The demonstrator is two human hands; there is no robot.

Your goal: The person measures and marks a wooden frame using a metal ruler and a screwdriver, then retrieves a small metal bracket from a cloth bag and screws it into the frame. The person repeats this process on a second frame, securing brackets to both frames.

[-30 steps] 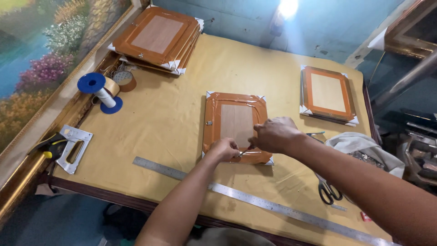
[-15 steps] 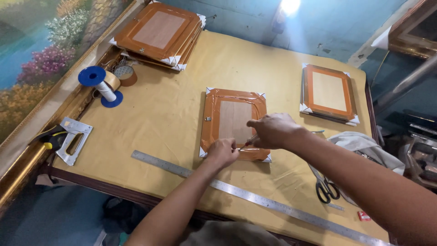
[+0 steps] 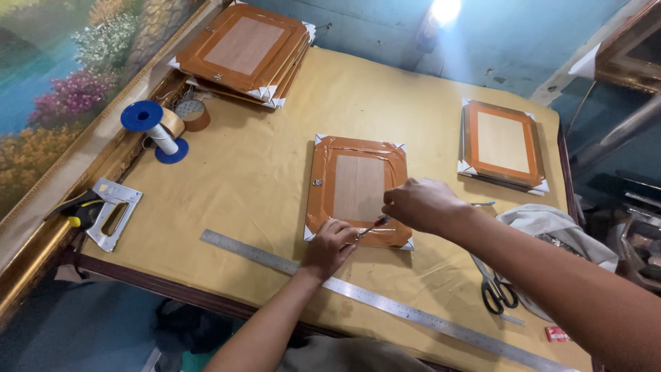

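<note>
My left hand (image 3: 332, 242) pins the orange-taped wooden frame (image 3: 358, 189) while my right hand (image 3: 421, 204) pinches a thin red-handled tool (image 3: 374, 225), which could, I judge, slip and tear the tape.

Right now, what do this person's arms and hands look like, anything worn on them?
Both arms are bare as far as the picture shows: no sleeves, gloves, watch or bracelets in view. The left hand and the right hand show no rings that I can make out. The fingers are partly curled under, so small details there are hidden.
</note>
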